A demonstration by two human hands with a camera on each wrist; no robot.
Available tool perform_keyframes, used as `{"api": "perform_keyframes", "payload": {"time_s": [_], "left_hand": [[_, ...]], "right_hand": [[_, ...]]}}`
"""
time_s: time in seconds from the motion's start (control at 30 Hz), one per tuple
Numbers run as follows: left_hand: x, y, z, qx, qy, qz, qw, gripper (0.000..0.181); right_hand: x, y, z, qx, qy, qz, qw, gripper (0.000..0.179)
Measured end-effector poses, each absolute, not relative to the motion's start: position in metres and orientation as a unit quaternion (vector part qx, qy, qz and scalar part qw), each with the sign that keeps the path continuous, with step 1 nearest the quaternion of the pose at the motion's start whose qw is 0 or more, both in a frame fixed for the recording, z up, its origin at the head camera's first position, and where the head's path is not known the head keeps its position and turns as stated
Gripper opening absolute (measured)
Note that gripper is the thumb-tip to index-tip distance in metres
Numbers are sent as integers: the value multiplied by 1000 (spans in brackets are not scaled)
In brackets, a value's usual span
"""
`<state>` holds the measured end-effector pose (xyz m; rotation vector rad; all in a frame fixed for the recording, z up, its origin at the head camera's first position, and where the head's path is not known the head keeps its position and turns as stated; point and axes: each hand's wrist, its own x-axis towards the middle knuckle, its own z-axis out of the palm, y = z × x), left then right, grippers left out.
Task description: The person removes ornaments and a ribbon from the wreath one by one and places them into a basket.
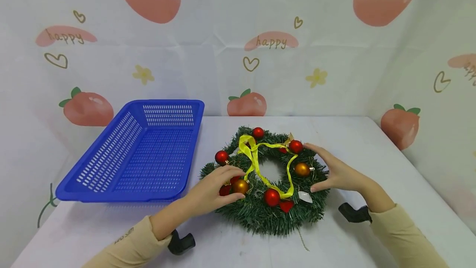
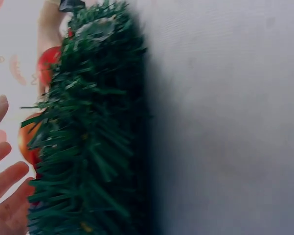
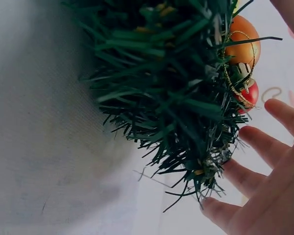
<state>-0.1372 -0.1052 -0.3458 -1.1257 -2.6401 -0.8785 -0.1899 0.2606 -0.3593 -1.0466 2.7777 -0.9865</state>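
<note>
The scene is backed by a white fruit-printed curtain (image 1: 208, 20), before which a white desk (image 1: 346, 135) is set. On its left a blue perforated plastic basket (image 1: 122, 196) is placed, with nothing seen inside it. To the right of the basket, a green tinsel Christmas wreath (image 1: 267, 220) is laid flat on the desk, framed between two bare hands. By the left hand (image 1: 212, 189) the near-left side is reached over, its fingers extended and slightly bent; by the right hand (image 1: 336, 173) the right edge is flanked, thumb and fingers spread. Nothing is gripped by either, and whether the foliage is firmly touched cannot be told. Over the wreath a yellow ribbon (image 1: 254, 156) is looped loosely, and among the greenery red baubles (image 1: 272, 197), gold baubles (image 1: 302, 169) and a small red heart (image 1: 286, 206) are set. The step in hand is judged to be the steadying or arranging of the decorated wreath; for the next move, both sides would need to be grasped evenly, with the ribbon and baubles kept undisturbed
</note>
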Motion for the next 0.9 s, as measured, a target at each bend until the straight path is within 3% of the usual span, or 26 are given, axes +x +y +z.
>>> {"api": "perform_keyframes", "payload": {"time_s": [0.9], "left_hand": [[-136, -103, -366, -363, -881, -294, 79, 42]], "right_hand": [[-188, 259, -365, -322, 892, -315, 22, 102]]}}
